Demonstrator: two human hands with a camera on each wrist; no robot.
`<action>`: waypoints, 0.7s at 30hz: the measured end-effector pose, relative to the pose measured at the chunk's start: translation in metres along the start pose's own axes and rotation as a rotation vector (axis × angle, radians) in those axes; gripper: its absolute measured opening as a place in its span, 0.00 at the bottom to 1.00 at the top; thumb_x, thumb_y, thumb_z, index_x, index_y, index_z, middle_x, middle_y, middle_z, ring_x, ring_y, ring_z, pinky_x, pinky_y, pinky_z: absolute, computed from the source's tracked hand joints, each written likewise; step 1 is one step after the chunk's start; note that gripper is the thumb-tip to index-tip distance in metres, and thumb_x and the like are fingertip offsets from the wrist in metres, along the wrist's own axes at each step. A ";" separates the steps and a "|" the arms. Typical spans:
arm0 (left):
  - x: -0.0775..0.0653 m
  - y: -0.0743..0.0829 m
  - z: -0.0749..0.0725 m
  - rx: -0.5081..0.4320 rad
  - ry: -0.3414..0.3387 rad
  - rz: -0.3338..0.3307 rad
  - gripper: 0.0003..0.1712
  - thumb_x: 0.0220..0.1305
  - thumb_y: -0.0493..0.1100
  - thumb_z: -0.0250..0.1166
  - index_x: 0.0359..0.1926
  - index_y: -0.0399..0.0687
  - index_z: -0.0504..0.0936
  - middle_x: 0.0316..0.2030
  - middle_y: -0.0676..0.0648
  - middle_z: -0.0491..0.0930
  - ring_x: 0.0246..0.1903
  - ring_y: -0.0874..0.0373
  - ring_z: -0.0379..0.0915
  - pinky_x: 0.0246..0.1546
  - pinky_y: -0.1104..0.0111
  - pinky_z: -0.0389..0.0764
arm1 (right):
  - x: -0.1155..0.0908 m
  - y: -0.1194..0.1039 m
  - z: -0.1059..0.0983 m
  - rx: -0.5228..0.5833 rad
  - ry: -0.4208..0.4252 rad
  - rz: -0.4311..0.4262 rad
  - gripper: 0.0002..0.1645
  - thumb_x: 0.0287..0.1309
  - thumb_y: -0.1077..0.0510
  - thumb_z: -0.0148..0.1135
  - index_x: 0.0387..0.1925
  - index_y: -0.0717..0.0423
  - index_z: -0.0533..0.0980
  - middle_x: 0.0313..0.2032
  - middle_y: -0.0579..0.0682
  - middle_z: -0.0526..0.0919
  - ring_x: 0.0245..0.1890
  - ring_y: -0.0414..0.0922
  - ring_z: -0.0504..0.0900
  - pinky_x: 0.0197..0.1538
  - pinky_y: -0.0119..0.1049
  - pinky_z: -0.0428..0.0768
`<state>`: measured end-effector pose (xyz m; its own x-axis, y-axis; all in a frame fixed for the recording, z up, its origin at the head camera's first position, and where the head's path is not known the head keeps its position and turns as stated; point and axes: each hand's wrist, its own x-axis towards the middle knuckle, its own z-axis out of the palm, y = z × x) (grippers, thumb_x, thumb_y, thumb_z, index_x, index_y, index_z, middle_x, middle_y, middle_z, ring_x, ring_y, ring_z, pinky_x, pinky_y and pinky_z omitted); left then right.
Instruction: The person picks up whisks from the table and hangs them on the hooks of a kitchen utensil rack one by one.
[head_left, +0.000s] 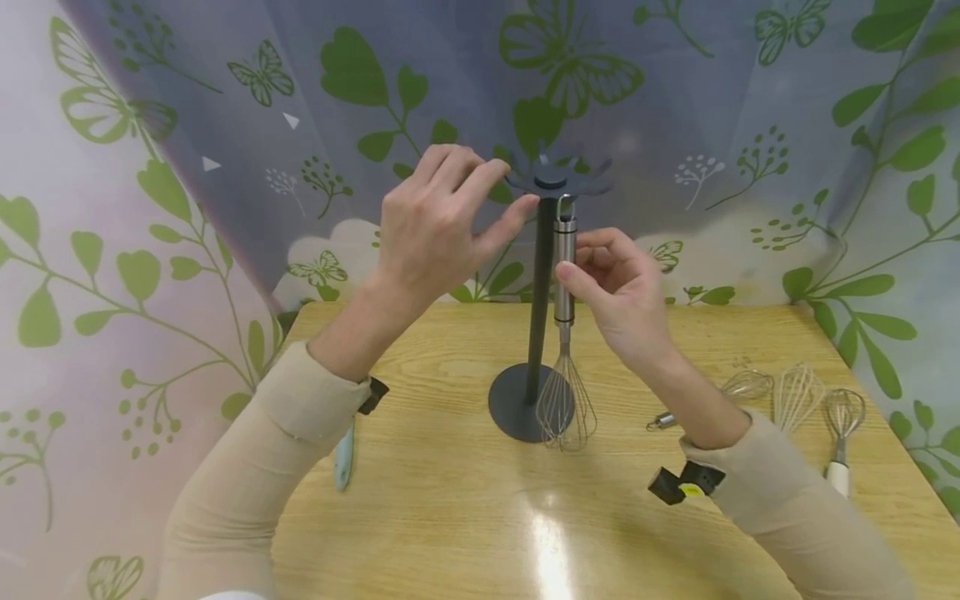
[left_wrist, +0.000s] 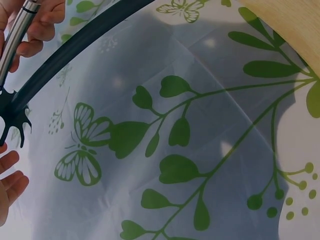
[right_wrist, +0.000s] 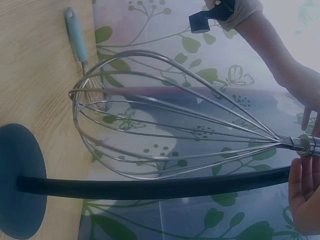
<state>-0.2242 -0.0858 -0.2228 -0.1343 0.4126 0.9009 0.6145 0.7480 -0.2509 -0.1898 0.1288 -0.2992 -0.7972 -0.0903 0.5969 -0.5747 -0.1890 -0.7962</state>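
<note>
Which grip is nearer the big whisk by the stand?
Right. The right grip holds the balloon whisk by its metal handle; the left grip is beside the stand's hooked top, not holding it.

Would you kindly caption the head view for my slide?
Right hand holds a whisk beside a dark stand, left hand near the top.

Your wood-grain worktop (head_left: 435, 517) carries a dark stand (head_left: 541, 300), its round base (head_left: 512, 404) between the side edges. You have a blue-handled whisk (head_left: 343, 460) near the left edge and, toward the right, a steel-handled whisk (head_left: 744, 386), a wire whisk (head_left: 797, 393) and a white-handled whisk (head_left: 841, 448).
</note>
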 end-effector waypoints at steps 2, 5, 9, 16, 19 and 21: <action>0.000 0.000 0.000 0.001 0.001 0.000 0.23 0.71 0.59 0.69 0.42 0.42 0.89 0.34 0.43 0.87 0.42 0.47 0.84 0.27 0.62 0.87 | 0.000 0.001 0.000 0.000 0.002 -0.006 0.22 0.64 0.75 0.61 0.45 0.44 0.83 0.33 0.40 0.87 0.31 0.36 0.82 0.36 0.26 0.81; 0.000 0.000 0.000 0.000 -0.001 0.001 0.23 0.71 0.59 0.69 0.42 0.42 0.89 0.35 0.43 0.87 0.42 0.47 0.84 0.27 0.62 0.87 | 0.001 0.002 0.000 -0.004 0.003 -0.008 0.22 0.64 0.75 0.61 0.45 0.44 0.83 0.33 0.40 0.87 0.32 0.36 0.83 0.37 0.26 0.81; 0.000 0.000 0.000 -0.001 -0.005 -0.003 0.22 0.71 0.59 0.69 0.43 0.43 0.89 0.35 0.43 0.87 0.43 0.47 0.84 0.27 0.62 0.87 | 0.001 0.004 0.000 -0.003 0.004 -0.008 0.22 0.64 0.75 0.62 0.45 0.44 0.83 0.33 0.40 0.87 0.32 0.37 0.83 0.37 0.26 0.81; 0.000 -0.001 0.000 -0.008 -0.005 -0.010 0.22 0.71 0.58 0.69 0.43 0.42 0.89 0.35 0.43 0.87 0.43 0.47 0.84 0.26 0.62 0.86 | 0.004 0.007 0.002 0.003 0.001 -0.006 0.22 0.63 0.76 0.63 0.44 0.44 0.83 0.34 0.41 0.88 0.32 0.37 0.84 0.37 0.27 0.82; 0.000 -0.001 0.000 -0.013 -0.008 -0.013 0.22 0.71 0.58 0.69 0.44 0.42 0.89 0.36 0.43 0.87 0.43 0.46 0.84 0.26 0.62 0.86 | 0.005 0.007 0.002 -0.010 0.000 -0.010 0.21 0.64 0.74 0.64 0.44 0.44 0.83 0.34 0.40 0.88 0.32 0.37 0.84 0.38 0.27 0.82; 0.000 -0.002 0.000 -0.017 -0.008 -0.015 0.22 0.71 0.57 0.69 0.44 0.42 0.89 0.36 0.43 0.87 0.43 0.46 0.84 0.26 0.62 0.86 | 0.006 0.008 0.002 -0.013 -0.003 -0.017 0.18 0.65 0.71 0.67 0.44 0.43 0.83 0.34 0.40 0.88 0.32 0.37 0.84 0.38 0.27 0.82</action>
<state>-0.2253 -0.0869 -0.2222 -0.1494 0.4058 0.9017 0.6252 0.7453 -0.2318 -0.1988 0.1245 -0.3018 -0.7866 -0.0902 0.6108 -0.5907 -0.1780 -0.7870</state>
